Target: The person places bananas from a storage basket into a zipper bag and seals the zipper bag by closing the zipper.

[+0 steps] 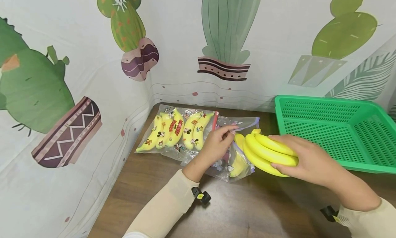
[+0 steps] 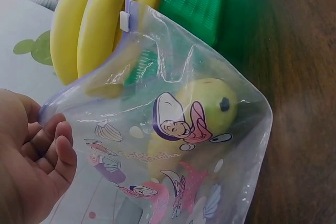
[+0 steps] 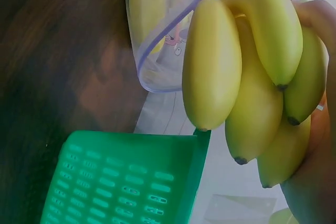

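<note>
My left hand (image 1: 216, 143) pinches the purple zip edge of a clear cartoon-printed zip bag (image 2: 244, 145) between thumb and finger. The bag's mouth is spread, and a yellow banana (image 2: 212, 95) lies inside it. A bunch of yellow bananas (image 1: 269, 154) is gripped by my right hand (image 1: 309, 159), with thumb and fingers on opposite sides. The stem end of the bunch points at the bag's mouth. In the right wrist view the bunch's dark tips (image 3: 240, 160) show, while part of my right hand is hidden behind it.
Left of the open bag lies another clear bag with a red zip (image 1: 216, 120), holding several bananas under cartoon prints. A green plastic basket (image 1: 279, 116) stands at the right on the brown table (image 1: 222, 210). A cactus-printed cloth (image 1: 176, 66) hangs behind and to the left.
</note>
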A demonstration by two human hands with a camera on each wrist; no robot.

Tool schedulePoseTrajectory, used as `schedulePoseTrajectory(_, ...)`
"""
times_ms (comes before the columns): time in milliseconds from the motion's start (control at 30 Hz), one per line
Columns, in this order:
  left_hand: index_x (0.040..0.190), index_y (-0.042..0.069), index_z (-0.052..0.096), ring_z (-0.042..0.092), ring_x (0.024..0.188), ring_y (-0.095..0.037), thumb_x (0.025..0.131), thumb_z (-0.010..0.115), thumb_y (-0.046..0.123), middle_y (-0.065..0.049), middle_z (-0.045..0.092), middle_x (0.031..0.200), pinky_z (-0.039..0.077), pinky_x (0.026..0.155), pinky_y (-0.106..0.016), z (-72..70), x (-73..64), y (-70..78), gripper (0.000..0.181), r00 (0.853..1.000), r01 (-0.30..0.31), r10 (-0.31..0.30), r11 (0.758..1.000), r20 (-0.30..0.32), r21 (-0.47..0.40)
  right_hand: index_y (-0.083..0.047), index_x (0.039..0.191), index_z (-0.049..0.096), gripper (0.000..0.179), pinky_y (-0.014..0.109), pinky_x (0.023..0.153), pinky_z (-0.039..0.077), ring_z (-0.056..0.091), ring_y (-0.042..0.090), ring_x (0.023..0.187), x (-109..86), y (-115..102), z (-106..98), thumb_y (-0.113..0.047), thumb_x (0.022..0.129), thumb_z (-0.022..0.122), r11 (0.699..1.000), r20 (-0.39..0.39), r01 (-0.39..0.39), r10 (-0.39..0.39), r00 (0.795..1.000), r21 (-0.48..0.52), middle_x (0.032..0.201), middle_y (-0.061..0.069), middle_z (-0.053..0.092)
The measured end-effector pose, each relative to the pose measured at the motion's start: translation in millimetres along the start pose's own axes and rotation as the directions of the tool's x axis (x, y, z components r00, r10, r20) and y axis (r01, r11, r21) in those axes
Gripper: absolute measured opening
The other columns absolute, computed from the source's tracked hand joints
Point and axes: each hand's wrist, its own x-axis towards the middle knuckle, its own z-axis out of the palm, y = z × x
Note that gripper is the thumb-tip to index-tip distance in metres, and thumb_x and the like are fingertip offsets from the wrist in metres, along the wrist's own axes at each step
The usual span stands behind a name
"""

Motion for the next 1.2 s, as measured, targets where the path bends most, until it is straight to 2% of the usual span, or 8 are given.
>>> schedulePoseTrajectory(200, 0.13, 0.012, 0.068, 0.053, 0.069, -0.008, 0.1, 0.054, 0.016, -0.002, 0.064, 0.085, 0.047, 0.06, -0.02, 0.0, 1.2, 1.2, 0.033, 1.0, -0.017, 0.017, 1.0, 0.019, -0.013, -0.026, 0.138, 0.06, 0.078, 0.04, 0.075, 0.052, 0.059, 0.01, 0.094, 2.4, -1, 1, -0.038, 0.068, 0.092, 1.0, -0.003, 0.021, -0.021, 1.0, -0.011, 0.114, -0.01, 0.068)
schedulePoseTrajectory(400, 0.131, 0.011, 0.067, 0.055, 0.072, -0.007, 0.097, 0.056, 0.011, -0.003, 0.063, 0.087, 0.05, 0.065, -0.019, 0.2, 1.4, 4.0, 0.036, 0.998, -0.026, 0.026, 1.0, 0.05, -0.009, -0.024, 0.138, 0.059, 0.074, 0.037, 0.074, 0.051, 0.058, 0.008, 0.09, 6.6, 0, 2, -0.039, 0.072, 0.089, 0.999, 0.02, 0.035, -0.035, 0.999, -0.02, 0.109, -0.011, 0.067)
schedulePoseTrajectory(567, 0.133, 0.013, 0.066, 0.058, 0.075, -0.006, 0.097, 0.057, 0.013, -0.002, 0.064, 0.089, 0.053, 0.068, -0.02, 1.2, 0.4, 4.2, 0.037, 0.997, -0.022, 0.022, 1.0, 0.074, -0.006, -0.02, 0.139, 0.059, 0.073, 0.043, 0.076, 0.053, 0.062, 0.014, 0.092, 10.3, -1, 4, -0.041, 0.075, 0.087, 0.998, 0.049, 0.037, -0.034, 0.998, -0.051, 0.109, -0.004, 0.068)
schedulePoseTrajectory(733, 0.135, 0.013, 0.064, 0.059, 0.074, -0.006, 0.097, 0.059, 0.014, -0.002, 0.064, 0.089, 0.053, 0.067, -0.021, 2.5, -0.4, 3.8, 0.038, 0.996, -0.016, 0.018, 1.0, 0.091, -0.023, -0.012, 0.137, 0.06, 0.073, 0.049, 0.078, 0.056, 0.067, 0.024, 0.094, 14.8, -3, 7, -0.039, 0.075, 0.087, 0.994, 0.061, 0.065, -0.059, 0.996, -0.087, 0.109, 0.004, 0.07)
schedulePoseTrajectory(933, 0.133, 0.011, 0.065, 0.06, 0.075, -0.006, 0.097, 0.06, 0.012, -0.002, 0.065, 0.089, 0.055, 0.067, -0.02, 5.1, -1.4, 3.8, 0.037, 0.995, -0.03, 0.031, 0.999, 0.099, -0.014, -0.01, 0.137, 0.06, 0.072, 0.049, 0.078, 0.056, 0.067, 0.026, 0.095, 20.2, -8, 9, -0.04, 0.076, 0.085, 0.991, 0.12, 0.048, -0.033, 0.992, -0.123, 0.111, 0.006, 0.07)
schedulePoseTrajectory(1067, 0.132, 0.011, 0.066, 0.06, 0.073, -0.005, 0.097, 0.06, 0.012, 0.001, 0.065, 0.087, 0.055, 0.063, -0.021, 6.5, -2.8, 4.0, 0.036, 0.994, -0.035, 0.034, 0.999, 0.105, 0.002, -0.009, 0.137, 0.06, 0.071, 0.048, 0.078, 0.055, 0.067, 0.026, 0.095, 23.8, -11, 12, -0.041, 0.078, 0.084, 0.989, 0.17, 0.03, -0.005, 0.985, -0.143, 0.113, 0.006, 0.07)
schedulePoseTrajectory(1200, 0.132, 0.013, 0.067, 0.058, 0.071, -0.005, 0.097, 0.059, 0.012, 0.002, 0.063, 0.086, 0.053, 0.057, -0.022, 7.0, -3.2, 4.9, 0.035, 0.993, -0.028, 0.027, 1.0, 0.114, 0.007, -0.007, 0.138, 0.059, 0.072, 0.045, 0.076, 0.054, 0.066, 0.025, 0.092, 26.7, -13, 15, -0.041, 0.079, 0.083, 0.985, 0.189, 0.038, -0.006, 0.982, -0.168, 0.114, 0.008, 0.069)
